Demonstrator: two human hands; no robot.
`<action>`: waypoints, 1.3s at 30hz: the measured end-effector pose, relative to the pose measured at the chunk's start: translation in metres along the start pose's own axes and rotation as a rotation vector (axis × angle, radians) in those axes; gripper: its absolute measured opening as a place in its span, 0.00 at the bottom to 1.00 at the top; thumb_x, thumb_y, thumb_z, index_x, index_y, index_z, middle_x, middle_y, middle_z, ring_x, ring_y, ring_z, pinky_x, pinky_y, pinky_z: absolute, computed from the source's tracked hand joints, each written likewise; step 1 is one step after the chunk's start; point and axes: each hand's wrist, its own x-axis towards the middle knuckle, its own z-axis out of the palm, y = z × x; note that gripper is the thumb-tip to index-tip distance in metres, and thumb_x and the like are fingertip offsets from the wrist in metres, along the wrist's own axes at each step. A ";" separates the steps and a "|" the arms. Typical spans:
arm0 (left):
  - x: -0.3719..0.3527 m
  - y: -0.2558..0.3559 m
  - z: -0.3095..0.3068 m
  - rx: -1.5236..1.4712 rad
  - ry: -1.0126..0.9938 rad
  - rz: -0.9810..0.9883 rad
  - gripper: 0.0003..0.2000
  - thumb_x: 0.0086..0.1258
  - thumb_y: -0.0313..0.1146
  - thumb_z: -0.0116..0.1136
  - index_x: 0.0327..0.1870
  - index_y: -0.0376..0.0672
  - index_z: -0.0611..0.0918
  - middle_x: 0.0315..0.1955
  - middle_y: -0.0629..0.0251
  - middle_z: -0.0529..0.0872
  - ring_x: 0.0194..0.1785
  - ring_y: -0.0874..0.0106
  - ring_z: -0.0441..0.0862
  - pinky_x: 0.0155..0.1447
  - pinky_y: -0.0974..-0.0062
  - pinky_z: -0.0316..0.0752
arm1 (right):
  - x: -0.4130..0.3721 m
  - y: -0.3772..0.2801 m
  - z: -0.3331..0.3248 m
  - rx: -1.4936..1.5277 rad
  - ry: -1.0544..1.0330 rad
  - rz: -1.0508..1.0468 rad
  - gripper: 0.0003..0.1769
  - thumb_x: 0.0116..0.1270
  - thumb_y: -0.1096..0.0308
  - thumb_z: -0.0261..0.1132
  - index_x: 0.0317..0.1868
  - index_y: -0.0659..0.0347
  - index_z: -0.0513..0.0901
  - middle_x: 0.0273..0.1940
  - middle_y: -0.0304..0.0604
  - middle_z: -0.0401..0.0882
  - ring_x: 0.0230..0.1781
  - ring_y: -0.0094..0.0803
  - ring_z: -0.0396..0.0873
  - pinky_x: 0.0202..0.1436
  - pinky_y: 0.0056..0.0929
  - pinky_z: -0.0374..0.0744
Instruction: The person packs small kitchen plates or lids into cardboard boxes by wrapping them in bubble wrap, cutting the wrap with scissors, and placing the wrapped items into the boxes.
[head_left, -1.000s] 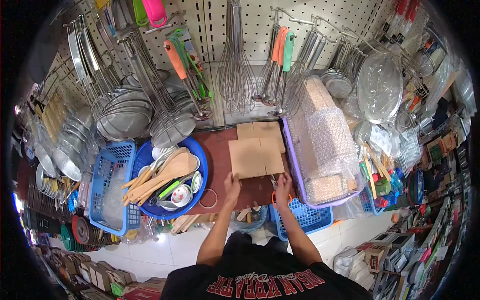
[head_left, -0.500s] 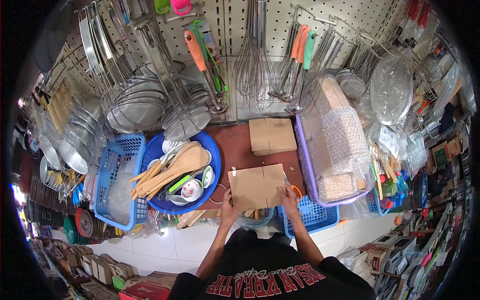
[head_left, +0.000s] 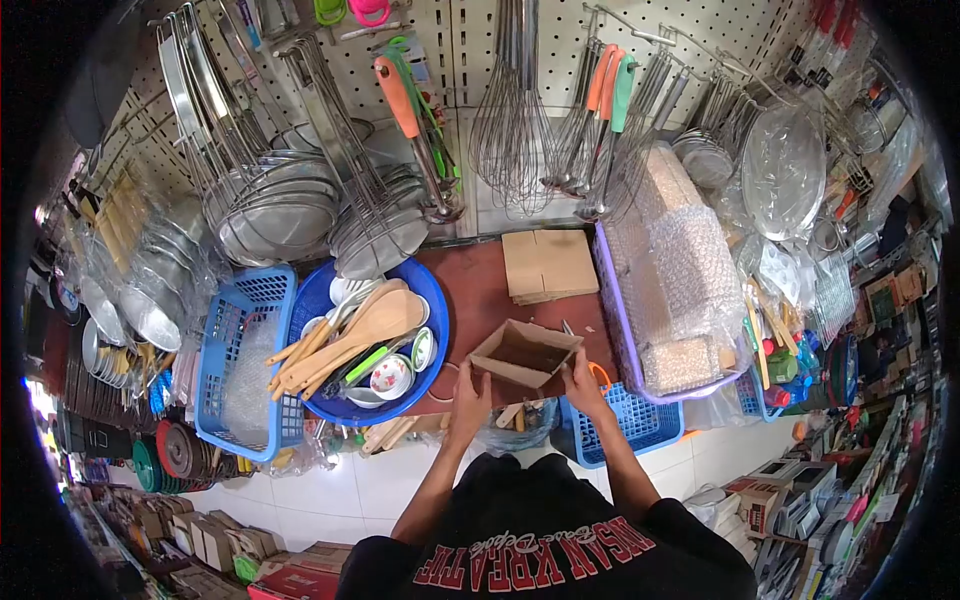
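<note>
Between my two hands is a small brown cardboard box (head_left: pixel 515 374), squeezed open into a four-sided shape so that its dark inside shows. My left hand (head_left: pixel 470 393) grips its left corner, with the thumb up along the side. At the opposite corner, my right hand (head_left: pixel 583 385) holds the cardboard the same way. A stack of flat folded cardboard boxes (head_left: pixel 549 263) lies on the reddish-brown table (head_left: pixel 462 290) just behind. Orange-handled scissors (head_left: pixel 600 374) lie partly hidden beside my right hand.
To the left stands a blue basin (head_left: pixel 436 345) holding wooden spatulas and small bowls, beside a blue basket (head_left: pixel 208 400). A purple basket (head_left: pixel 622 330) with bubble-wrapped goods is on the right, above another blue basket (head_left: pixel 640 428). Whisks (head_left: pixel 512 150) and strainers (head_left: pixel 280 210) hang at the back.
The flat cardboard piece has been opened into a hollow box shape between my hands. My hands have moved slightly to the right along with it.
</note>
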 end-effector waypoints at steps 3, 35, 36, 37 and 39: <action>-0.014 -0.014 0.009 -0.066 -0.007 -0.012 0.26 0.76 0.33 0.53 0.69 0.29 0.64 0.62 0.39 0.73 0.66 0.48 0.72 0.69 0.59 0.67 | 0.004 -0.030 -0.003 0.049 -0.051 0.027 0.25 0.75 0.77 0.52 0.71 0.63 0.59 0.62 0.58 0.71 0.66 0.47 0.71 0.68 0.37 0.69; -0.004 0.054 -0.022 0.144 0.168 0.331 0.08 0.66 0.19 0.61 0.44 0.36 0.84 0.43 0.55 0.83 0.45 0.55 0.84 0.47 0.64 0.79 | 0.022 -0.135 0.026 -0.439 0.178 -0.667 0.11 0.51 0.66 0.75 0.38 0.48 0.89 0.37 0.26 0.78 0.40 0.29 0.73 0.46 0.38 0.67; -0.003 0.056 -0.021 0.150 0.178 0.336 0.07 0.66 0.20 0.61 0.43 0.36 0.84 0.42 0.55 0.83 0.44 0.55 0.84 0.46 0.64 0.79 | 0.021 -0.132 0.026 -0.454 0.190 -0.686 0.11 0.51 0.66 0.74 0.37 0.47 0.89 0.37 0.26 0.78 0.40 0.28 0.73 0.45 0.37 0.67; -0.003 0.057 -0.020 0.155 0.187 0.341 0.06 0.66 0.20 0.61 0.42 0.36 0.84 0.41 0.55 0.83 0.44 0.56 0.84 0.46 0.63 0.79 | 0.020 -0.127 0.027 -0.475 0.194 -0.709 0.12 0.51 0.66 0.74 0.38 0.47 0.89 0.37 0.25 0.78 0.40 0.28 0.73 0.45 0.36 0.67; -0.003 0.058 -0.018 0.161 0.191 0.344 0.05 0.66 0.21 0.61 0.41 0.36 0.84 0.41 0.55 0.83 0.43 0.56 0.84 0.46 0.64 0.79 | 0.017 -0.119 0.028 -0.518 0.201 -0.752 0.13 0.51 0.65 0.73 0.40 0.47 0.89 0.38 0.25 0.78 0.40 0.27 0.72 0.44 0.35 0.66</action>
